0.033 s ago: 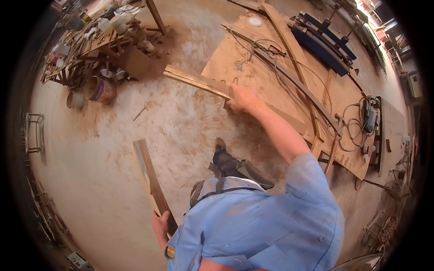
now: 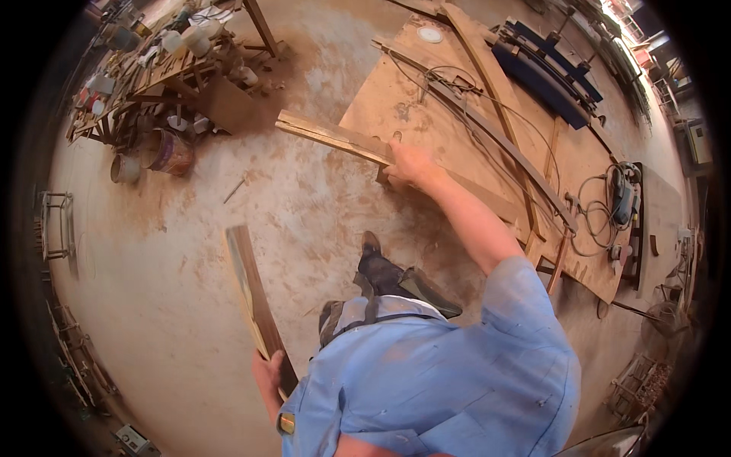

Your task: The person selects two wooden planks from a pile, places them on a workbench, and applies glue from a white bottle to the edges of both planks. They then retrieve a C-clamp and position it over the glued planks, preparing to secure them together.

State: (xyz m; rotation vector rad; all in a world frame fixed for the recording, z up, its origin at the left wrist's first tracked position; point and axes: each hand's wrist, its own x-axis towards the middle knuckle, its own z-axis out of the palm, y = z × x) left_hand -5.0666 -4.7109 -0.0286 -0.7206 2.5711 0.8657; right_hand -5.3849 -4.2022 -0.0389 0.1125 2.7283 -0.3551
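My left hand (image 2: 268, 372), low beside my body, is closed around a wooden plank (image 2: 260, 305). That plank has a dark brown face and a pale edge, and it slants up and away over the floor; its lower end is hidden by my shirt. With my arm stretched forward, my right hand (image 2: 412, 166) grips a wooden board (image 2: 331, 137) at the near left edge of the worktable (image 2: 381, 107). One end of this board juts past the table, with a split or seam along its side. Part of it is covered by my hand.
Long wooden strips (image 2: 487, 126) and a cable lie across the worktable. A corded power tool (image 2: 626, 196) rests at its right end, a dark blue clamp-like device (image 2: 544, 72) at its far side. Far left stands a cluttered bench (image 2: 164, 76) with buckets (image 2: 169, 152) below. A thin rod (image 2: 234, 190) lies on the floor.
The far end of the plank in my left hand has shifted slightly forward, and that hand has risen a little. My right hand stays on its board.
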